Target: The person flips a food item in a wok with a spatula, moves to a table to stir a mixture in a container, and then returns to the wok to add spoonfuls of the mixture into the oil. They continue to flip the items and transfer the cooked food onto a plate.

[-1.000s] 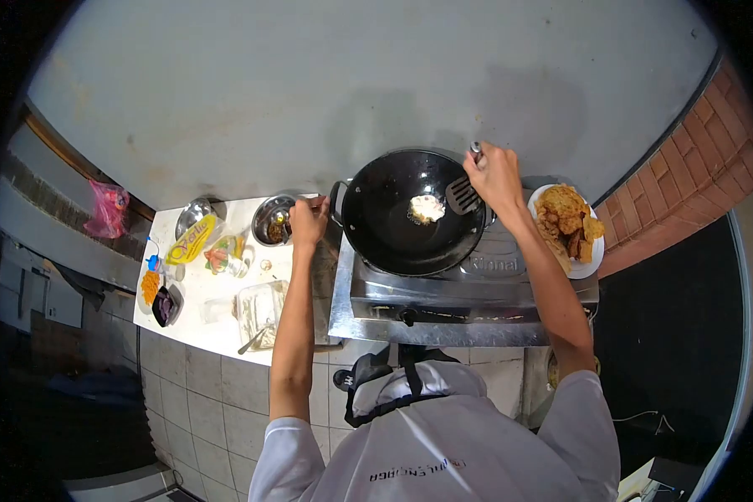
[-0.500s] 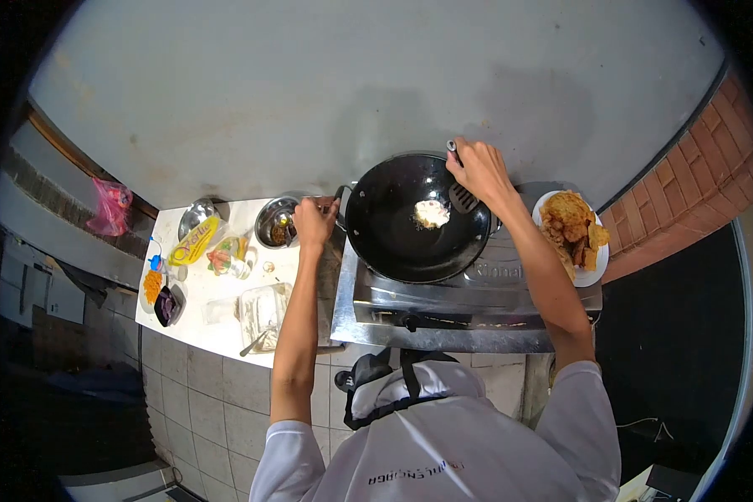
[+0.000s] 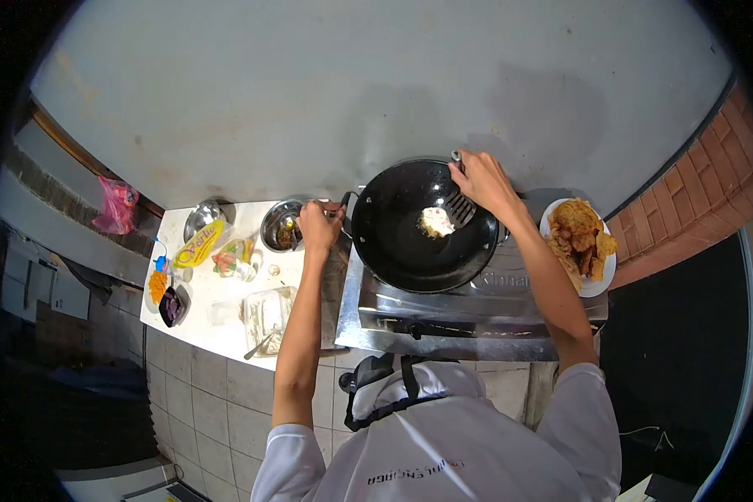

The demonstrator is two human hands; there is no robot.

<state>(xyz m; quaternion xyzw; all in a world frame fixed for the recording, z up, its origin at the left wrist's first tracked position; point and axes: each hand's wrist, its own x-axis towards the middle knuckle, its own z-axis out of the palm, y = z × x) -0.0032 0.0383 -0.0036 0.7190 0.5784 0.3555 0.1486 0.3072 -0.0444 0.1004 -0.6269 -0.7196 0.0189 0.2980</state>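
Note:
A black wok (image 3: 393, 259) sits on the stove, with a small white and yellowish piece of frying food (image 3: 436, 222) in it. My right hand (image 3: 483, 181) is closed around the handle of a slotted spatula (image 3: 458, 209), whose blade is down in the wok at the food's right edge. My left hand (image 3: 318, 226) is closed at the wok's left loop handle; the fingers partly hide the grip. Just left of that hand stands a metal bowl (image 3: 269, 237) with brownish contents and a utensil in it.
A plate (image 3: 595, 287) of golden fried food (image 3: 576, 227) stands right of the wok on the stove (image 3: 460, 322). The white table (image 3: 209, 314) on the left holds a second metal bowl (image 3: 201, 219), a yellow packet (image 3: 197, 244), shredded orange food (image 3: 157, 286) and a clear container (image 3: 268, 314).
The spatula blade has come down and left to the edge of the food. My left hand stays at the wok handle. The whole view has shifted slightly.

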